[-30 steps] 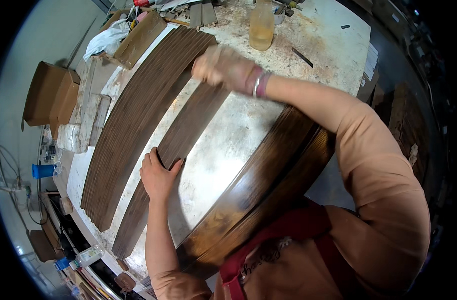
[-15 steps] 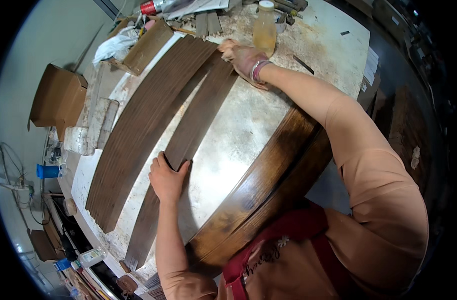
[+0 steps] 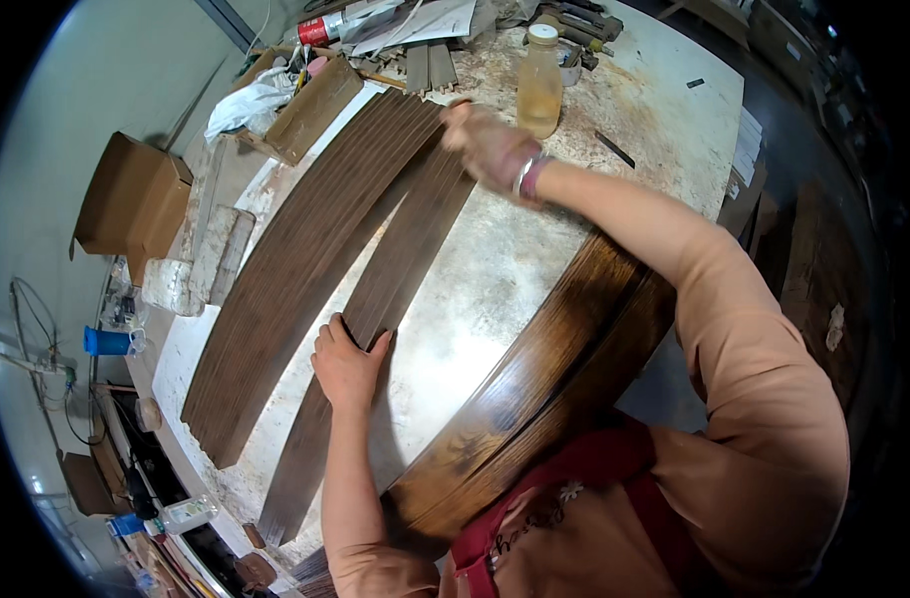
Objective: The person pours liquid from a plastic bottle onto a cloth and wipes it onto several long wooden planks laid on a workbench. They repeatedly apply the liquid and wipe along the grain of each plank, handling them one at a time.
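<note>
A long, narrow dark-brown wooden strip (image 3: 400, 254) lies slantwise on the white worktable. My left hand (image 3: 347, 367) grips it across its width near the middle, thumb at the right edge and fingers toward the left one. At the strip's far end is my right hand (image 3: 495, 149), closed and smeared by motion. A pinkish, crumpled patch shows at its fingers, but I cannot make out what it is. Left of the strip, a broad row of similar strips (image 3: 295, 279) lies side by side, touching at the far end.
Glossy brown boards (image 3: 520, 399) lie between me and the strip. A bottle of yellowish liquid (image 3: 540, 90) stands beyond my right hand, near a thin dark stick (image 3: 614, 149). Cardboard boxes (image 3: 136, 194) and a white block (image 3: 171, 287) line the left; papers (image 3: 415, 28) and tools (image 3: 584, 25) crowd the back.
The whole view has shifted slightly, so things sit lower and farther right. My right hand, at the strip's far end, is now more blurred. My left hand keeps its place on the strip.
</note>
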### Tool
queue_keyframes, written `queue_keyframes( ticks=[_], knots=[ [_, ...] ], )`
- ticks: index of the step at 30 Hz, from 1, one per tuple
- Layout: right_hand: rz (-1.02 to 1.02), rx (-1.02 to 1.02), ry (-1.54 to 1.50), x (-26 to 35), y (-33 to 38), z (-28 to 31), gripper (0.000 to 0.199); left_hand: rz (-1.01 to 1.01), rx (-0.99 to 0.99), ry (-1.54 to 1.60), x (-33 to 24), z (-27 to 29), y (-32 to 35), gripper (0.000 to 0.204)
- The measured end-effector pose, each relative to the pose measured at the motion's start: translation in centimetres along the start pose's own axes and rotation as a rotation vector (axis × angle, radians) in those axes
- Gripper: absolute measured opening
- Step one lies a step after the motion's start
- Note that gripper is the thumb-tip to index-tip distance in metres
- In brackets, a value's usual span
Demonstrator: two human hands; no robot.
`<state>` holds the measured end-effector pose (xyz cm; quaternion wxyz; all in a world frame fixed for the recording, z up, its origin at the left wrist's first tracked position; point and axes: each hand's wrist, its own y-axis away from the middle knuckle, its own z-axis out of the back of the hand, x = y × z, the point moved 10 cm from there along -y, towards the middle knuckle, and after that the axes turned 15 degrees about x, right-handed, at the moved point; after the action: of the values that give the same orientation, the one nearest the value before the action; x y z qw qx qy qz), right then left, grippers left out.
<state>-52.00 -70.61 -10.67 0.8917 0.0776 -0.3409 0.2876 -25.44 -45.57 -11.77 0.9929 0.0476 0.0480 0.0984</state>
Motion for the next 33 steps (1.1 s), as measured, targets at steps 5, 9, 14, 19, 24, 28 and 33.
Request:
queue_keyframes(
  ticks=[5,9,14,19,24,28,33],
  knots=[
    [-0.055,0.100,0.178,2.2,1.1,-4.6,0.036,0.013,0.036,0.076,0.5,0.4,-0.2,0.076],
    [-0.379,0.113,0.128,0.5,0.7,2.9,0.033,-0.007,-0.005,0.057,0.4,0.5,0.2,0.076],
    [0.155,0.038,0.073,6.8,1.6,-1.9,0.022,-0.015,0.031,0.011,0.0,-0.1,-0.2,0.077],
    [0.339,-0.109,-0.362,7.0,2.0,0.9,0.021,-0.054,-0.020,0.040,0.4,0.2,0.0,0.079],
    [-0.415,0.115,0.377,-4.1,2.0,5.0,0.034,-0.042,0.015,0.029,-0.7,0.5,-0.7,0.077],
    [0.195,0.055,0.308,9.3,2.9,0.5,0.014,-0.012,0.038,0.007,0.8,-0.3,0.5,0.079],
    [0.096,0.183,0.287,7.3,-0.1,-4.3,0.012,-0.051,0.026,0.041,0.5,-0.1,0.2,0.076]
  ],
)
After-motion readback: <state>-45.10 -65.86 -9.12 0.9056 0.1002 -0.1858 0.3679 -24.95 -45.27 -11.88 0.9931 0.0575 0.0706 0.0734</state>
